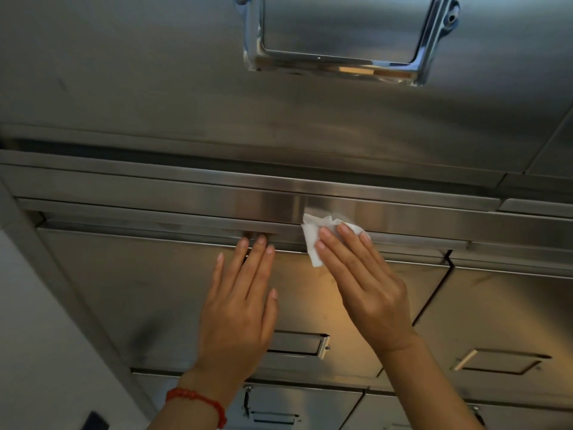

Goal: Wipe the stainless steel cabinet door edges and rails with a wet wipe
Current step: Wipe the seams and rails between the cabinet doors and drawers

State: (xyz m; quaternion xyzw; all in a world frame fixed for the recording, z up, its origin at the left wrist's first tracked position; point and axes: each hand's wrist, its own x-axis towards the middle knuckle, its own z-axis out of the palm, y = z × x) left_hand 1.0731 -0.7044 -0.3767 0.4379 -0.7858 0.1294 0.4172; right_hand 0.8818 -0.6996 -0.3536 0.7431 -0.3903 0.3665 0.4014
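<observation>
— What are the hands doing?

— The right hand (pixel 366 283) presses one white wipe (pixel 313 240) flat-fingered against the rail (pixel 186 197), at the top edge of the door (pixel 139 290). The left hand (pixel 238 308) lies flat on that door, fingers straight, tips at the rail, grasping nothing.

— And the rail's axis?

— It runs left to right across the cabinet. The wipe is crumpled, trailing down onto the door.

— Counts?

— Two hands, one wipe, one red bracelet (pixel 198 401), four recessed handles in view.
</observation>
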